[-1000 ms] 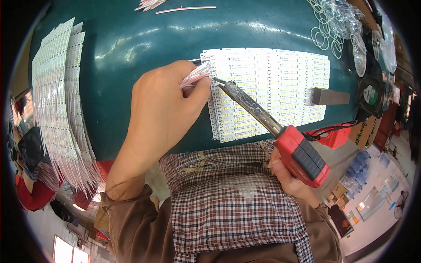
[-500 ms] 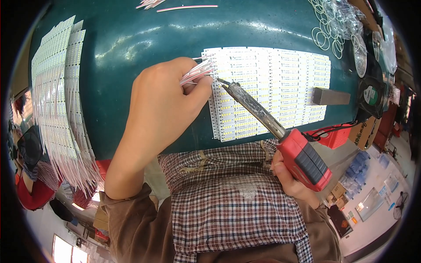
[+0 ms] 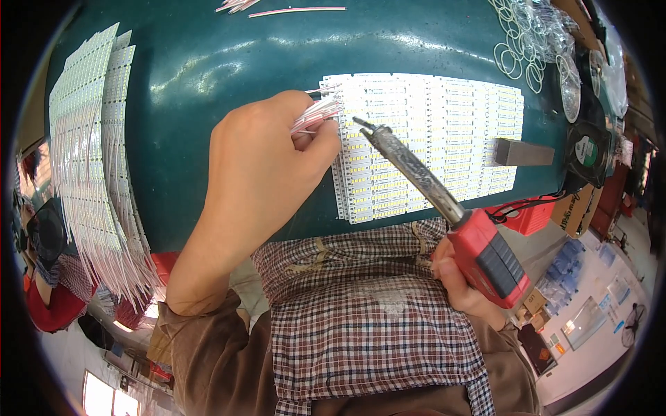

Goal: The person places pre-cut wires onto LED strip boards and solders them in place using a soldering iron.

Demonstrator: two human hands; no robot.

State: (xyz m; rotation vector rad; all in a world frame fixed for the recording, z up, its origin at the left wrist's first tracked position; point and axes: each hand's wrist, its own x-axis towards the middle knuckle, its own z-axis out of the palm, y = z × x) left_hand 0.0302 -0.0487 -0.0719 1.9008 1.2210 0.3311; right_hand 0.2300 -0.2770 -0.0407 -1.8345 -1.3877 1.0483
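My left hand (image 3: 267,152) is closed around a bunch of thin white and red wires (image 3: 318,114), their ends at the left edge of a white LED circuit board panel (image 3: 430,149). Rows of small yellowish LEDs cover the panel, which lies on the green table and seems to rest on another one. In my right hand (image 3: 461,284) is a soldering iron (image 3: 423,177) with a red and black handle, its fingers partly hidden behind that handle. The iron's dark forked tip hovers over the panel's left part, slightly right of the wires.
A grey metal block (image 3: 524,152) sits on the panel's right edge, beside a small black fan (image 3: 588,147). Wired LED panels (image 3: 90,139) are stacked at the left. Loose wires (image 3: 295,12) lie at the far edge; pale rings (image 3: 510,59) and clear plastic sit far right. Another person's sleeve (image 3: 52,308) shows at left.
The soldering iron has drawn back slightly to the right, its tip moving away from the wire ends. My left hand, still holding the wires, has shifted very slightly right.
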